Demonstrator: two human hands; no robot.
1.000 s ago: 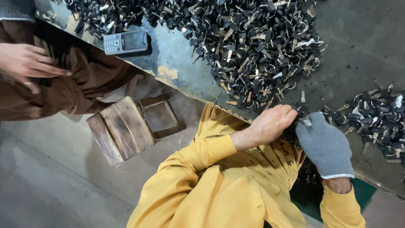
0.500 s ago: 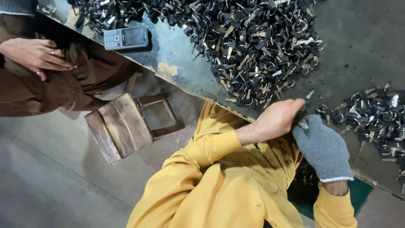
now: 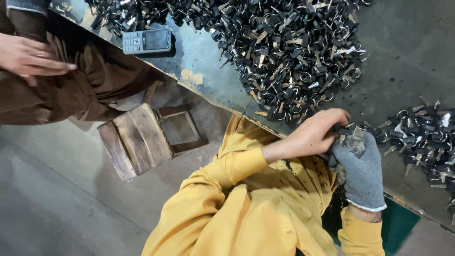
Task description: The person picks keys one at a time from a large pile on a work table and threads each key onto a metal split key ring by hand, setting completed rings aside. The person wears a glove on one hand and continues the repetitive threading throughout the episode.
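The desk (image 3: 204, 66) is a dark, worn metal surface that crosses the view from the upper left to the lower right. On it lies a very big heap of keys (image 3: 284, 47), with black heads and metal rings, which fills the upper middle. A smaller heap of keys (image 3: 422, 137) lies at the right edge, well apart from the big one. Below the desk edge, on the grey floor (image 3: 57, 208), stands a small wooden stool (image 3: 142, 140). At the far left a co-worker in brown clothes sits, and the co-worker's hand (image 3: 31, 57) rests over the lap, away from the desk.

The person wears a yellow shirt (image 3: 246, 208). The left hand (image 3: 315, 135) is bare and its fingers are bent closed around a small dark key piece (image 3: 345, 130) at the desk edge, between the two heaps. The right hand (image 3: 362, 166), in a grey knitted glove, meets it from below and touches the same piece; the fingers are curled close, but how much it grips I cannot tell. A small grey phone (image 3: 146, 41) with buttons lies on the desk near the upper left, just beside the big heap.
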